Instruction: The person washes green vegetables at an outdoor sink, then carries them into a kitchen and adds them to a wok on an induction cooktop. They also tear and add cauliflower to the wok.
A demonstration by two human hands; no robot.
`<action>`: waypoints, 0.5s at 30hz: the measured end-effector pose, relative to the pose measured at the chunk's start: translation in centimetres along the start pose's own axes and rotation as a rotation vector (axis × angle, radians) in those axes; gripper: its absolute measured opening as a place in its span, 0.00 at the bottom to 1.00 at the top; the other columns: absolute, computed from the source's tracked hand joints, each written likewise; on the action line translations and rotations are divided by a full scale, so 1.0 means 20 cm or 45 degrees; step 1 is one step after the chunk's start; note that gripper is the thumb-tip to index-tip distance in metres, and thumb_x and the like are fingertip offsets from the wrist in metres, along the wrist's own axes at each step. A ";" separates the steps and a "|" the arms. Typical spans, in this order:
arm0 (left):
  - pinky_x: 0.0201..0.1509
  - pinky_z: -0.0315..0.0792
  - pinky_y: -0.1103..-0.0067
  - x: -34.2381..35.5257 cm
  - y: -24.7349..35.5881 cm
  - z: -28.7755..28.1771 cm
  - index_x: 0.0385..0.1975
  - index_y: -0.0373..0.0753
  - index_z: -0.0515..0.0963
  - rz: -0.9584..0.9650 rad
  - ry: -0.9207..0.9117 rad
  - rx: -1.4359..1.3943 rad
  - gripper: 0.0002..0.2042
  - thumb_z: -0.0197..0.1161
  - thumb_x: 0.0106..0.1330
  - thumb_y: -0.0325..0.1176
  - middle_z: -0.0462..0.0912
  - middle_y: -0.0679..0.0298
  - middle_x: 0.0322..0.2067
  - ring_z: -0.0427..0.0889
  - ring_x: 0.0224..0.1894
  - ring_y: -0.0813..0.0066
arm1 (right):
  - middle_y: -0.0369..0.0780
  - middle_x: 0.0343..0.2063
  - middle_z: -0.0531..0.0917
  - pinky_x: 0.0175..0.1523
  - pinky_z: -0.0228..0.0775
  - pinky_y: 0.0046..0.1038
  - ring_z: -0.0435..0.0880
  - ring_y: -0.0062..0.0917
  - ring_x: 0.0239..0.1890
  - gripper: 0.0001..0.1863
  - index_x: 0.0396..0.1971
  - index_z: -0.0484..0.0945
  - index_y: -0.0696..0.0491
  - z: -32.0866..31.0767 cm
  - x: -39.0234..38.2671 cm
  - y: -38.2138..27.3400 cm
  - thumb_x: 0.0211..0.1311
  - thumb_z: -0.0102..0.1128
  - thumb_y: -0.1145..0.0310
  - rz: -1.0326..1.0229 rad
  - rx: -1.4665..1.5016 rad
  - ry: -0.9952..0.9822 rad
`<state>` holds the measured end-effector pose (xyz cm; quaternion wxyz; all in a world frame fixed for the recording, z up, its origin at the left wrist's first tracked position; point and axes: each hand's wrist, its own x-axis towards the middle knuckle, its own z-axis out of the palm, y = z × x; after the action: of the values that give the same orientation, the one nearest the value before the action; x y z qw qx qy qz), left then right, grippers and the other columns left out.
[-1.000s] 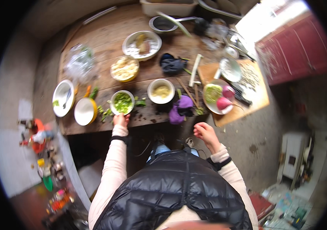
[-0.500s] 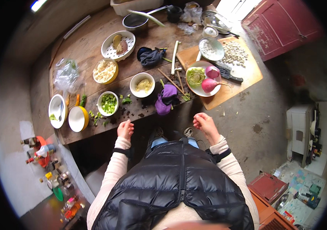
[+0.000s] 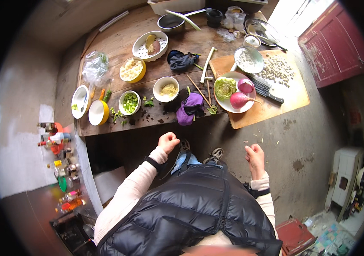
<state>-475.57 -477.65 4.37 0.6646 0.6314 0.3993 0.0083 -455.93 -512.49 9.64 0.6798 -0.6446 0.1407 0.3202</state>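
Note:
My left hand (image 3: 168, 142) hangs in front of the table's near edge with its fingers curled in and nothing visible in them. To the right, my right hand (image 3: 255, 159) is also loosely closed, below the cutting board (image 3: 245, 118), touching nothing. Nearest the left hand on the table is a bunched purple cloth (image 3: 189, 110). On the board stand a plate (image 3: 225, 103) with a cut green vegetable (image 3: 225, 88) and pinkish-purple bulbs (image 3: 239, 100), a black-handled cleaver (image 3: 270, 94), a bowl of white bits (image 3: 248, 61) and scattered pale pieces (image 3: 277, 70).
Along the table (image 3: 118, 42) stand a bowl of chopped greens (image 3: 129, 103), a bowl of minced pale food (image 3: 167, 89), a yellow bowl of pale cubes (image 3: 132, 70), a white colander (image 3: 150, 45) and a saucepan (image 3: 171, 23). Bottles (image 3: 60, 138) line the left; a red door (image 3: 337, 42) is far right.
The view has shifted, so the table sits further right and higher. My left hand has moved right towards the purple cloth's side; my right hand is lower, further from the board. Both stay closed.

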 end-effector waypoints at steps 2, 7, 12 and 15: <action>0.24 0.61 0.85 -0.03 0.02 0.11 0.17 0.43 0.69 -0.012 -0.051 0.051 0.11 0.65 0.50 0.22 0.67 0.77 0.17 0.64 0.21 0.87 | 0.26 0.17 0.65 0.21 0.55 0.17 0.61 0.11 0.16 0.16 0.22 0.64 0.46 -0.13 -0.02 -0.01 0.55 0.64 0.78 -0.016 0.024 0.042; 0.23 0.59 0.85 -0.11 0.09 0.27 0.17 0.44 0.67 0.019 -0.127 0.013 0.12 0.63 0.52 0.21 0.68 0.77 0.17 0.63 0.21 0.88 | 0.26 0.15 0.64 0.19 0.52 0.20 0.60 0.14 0.13 0.17 0.21 0.64 0.45 -0.36 -0.07 -0.06 0.57 0.63 0.79 0.060 0.171 0.124; 0.23 0.60 0.84 -0.10 0.08 0.19 0.16 0.43 0.67 0.058 -0.108 0.080 0.10 0.61 0.49 0.21 0.67 0.77 0.17 0.62 0.21 0.87 | 0.27 0.13 0.63 0.19 0.50 0.20 0.58 0.14 0.12 0.18 0.18 0.62 0.45 -0.38 -0.08 -0.10 0.61 0.62 0.74 -0.016 0.138 0.160; 0.23 0.62 0.81 -0.02 0.04 0.11 0.16 0.42 0.67 0.045 -0.028 0.203 0.09 0.62 0.47 0.24 0.66 0.75 0.15 0.63 0.21 0.85 | 0.27 0.10 0.62 0.18 0.50 0.20 0.58 0.14 0.11 0.20 0.17 0.62 0.44 -0.35 -0.10 -0.11 0.64 0.63 0.67 -0.123 0.082 0.136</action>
<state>-474.13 -479.54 4.97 0.6165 0.6892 0.3803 -0.0188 -454.60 -519.64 11.64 0.7065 -0.6445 0.1558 0.2473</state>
